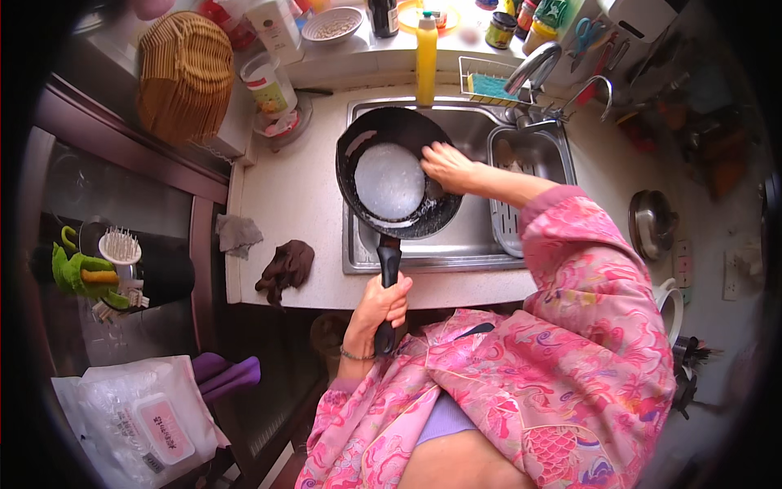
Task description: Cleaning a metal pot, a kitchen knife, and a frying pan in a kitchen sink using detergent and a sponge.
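Observation:
My left hand [380, 305] is wrapped around the black handle [389, 263] of a dark frying pan [397, 125]. The pan is held over the steel sink [470, 250], its handle toward me. Whitish, cloudy liquid [390, 181] lies in the pan, with foam streaks along its lower right wall. My right hand [449, 168] reaches in over the pan's right side, fingers at the inner wall. Motion blurs it, and whatever may be under the palm is hidden.
A steel faucet [537, 67] and a slotted drain basket [506, 229] are at the sink's right. Behind stand a yellow bottle [426, 61] and a wire rack with a sponge [492, 85]. Brown [287, 269] and grey cloths [240, 234] lie left, below a wicker basket [183, 76].

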`<action>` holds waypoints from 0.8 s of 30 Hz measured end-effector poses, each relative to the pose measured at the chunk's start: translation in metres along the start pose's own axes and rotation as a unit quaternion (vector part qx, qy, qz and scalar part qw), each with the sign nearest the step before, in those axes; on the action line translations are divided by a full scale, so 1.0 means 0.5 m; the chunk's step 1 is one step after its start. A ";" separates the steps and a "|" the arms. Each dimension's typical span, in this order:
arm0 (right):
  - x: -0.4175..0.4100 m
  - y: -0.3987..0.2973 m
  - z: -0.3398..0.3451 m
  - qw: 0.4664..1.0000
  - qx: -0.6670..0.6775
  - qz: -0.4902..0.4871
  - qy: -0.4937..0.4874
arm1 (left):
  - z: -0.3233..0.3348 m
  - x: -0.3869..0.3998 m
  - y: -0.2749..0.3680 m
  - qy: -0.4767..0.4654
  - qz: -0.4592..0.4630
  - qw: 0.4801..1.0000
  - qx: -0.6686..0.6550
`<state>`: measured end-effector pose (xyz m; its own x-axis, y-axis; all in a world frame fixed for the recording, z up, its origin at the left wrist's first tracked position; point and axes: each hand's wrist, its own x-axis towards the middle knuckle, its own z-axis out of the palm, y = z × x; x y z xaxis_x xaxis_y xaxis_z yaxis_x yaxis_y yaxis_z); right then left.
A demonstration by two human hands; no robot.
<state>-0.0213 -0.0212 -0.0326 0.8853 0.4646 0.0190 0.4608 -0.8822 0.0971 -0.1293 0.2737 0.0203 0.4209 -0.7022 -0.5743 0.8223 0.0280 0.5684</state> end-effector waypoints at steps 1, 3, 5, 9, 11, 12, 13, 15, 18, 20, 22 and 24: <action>-0.021 -0.028 -0.015 0.982 0.116 0.032 -0.147 | -0.010 0.013 -0.007 -0.011 0.005 1.000 -0.014; -0.031 -0.069 -0.036 0.890 0.392 0.018 -0.232 | -0.018 0.036 -0.021 -0.028 0.001 0.999 -0.020; -0.009 -0.120 -0.079 0.785 0.586 0.051 -0.195 | -0.021 0.042 -0.033 -0.037 0.000 0.999 -0.027; 0.002 -0.129 -0.121 0.787 0.586 0.017 -0.193 | -0.032 0.051 -0.042 -0.067 -0.009 0.996 -0.056; -0.027 -0.088 -0.125 0.805 0.536 -0.010 -0.253 | -0.039 0.063 -0.044 -0.101 0.000 0.992 -0.072; -0.023 -0.091 -0.139 0.801 0.543 -0.011 -0.253 | -0.039 0.060 -0.041 -0.098 0.002 0.993 -0.072; -0.017 -0.096 -0.146 0.796 0.549 -0.012 -0.253 | -0.038 0.058 -0.039 -0.105 -0.002 0.991 -0.081; 0.005 -0.134 -0.151 0.764 0.626 0.002 -0.156 | -0.032 0.058 -0.035 -0.116 -0.005 0.989 -0.088; 0.015 -0.142 -0.155 0.802 0.589 0.008 -0.098 | -0.027 0.061 -0.032 -0.110 -0.030 0.989 -0.090; 0.008 -0.136 -0.159 0.837 0.535 -0.010 -0.114 | -0.036 0.058 -0.037 -0.122 -0.033 0.987 -0.101; 0.012 -0.141 -0.155 0.826 0.548 0.000 -0.133 | -0.028 0.054 -0.042 -0.108 -0.032 0.990 -0.080; 0.049 -0.153 -0.139 0.817 0.570 0.048 -0.071 | -0.003 0.052 -0.035 -0.065 -0.045 0.997 -0.027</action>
<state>-0.0393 0.0629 0.0297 0.8812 0.4477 -0.1519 0.0754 -0.4502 -0.8898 -0.1322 0.2559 -0.0057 0.2947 -0.7895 -0.5383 0.8754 -0.0028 0.4833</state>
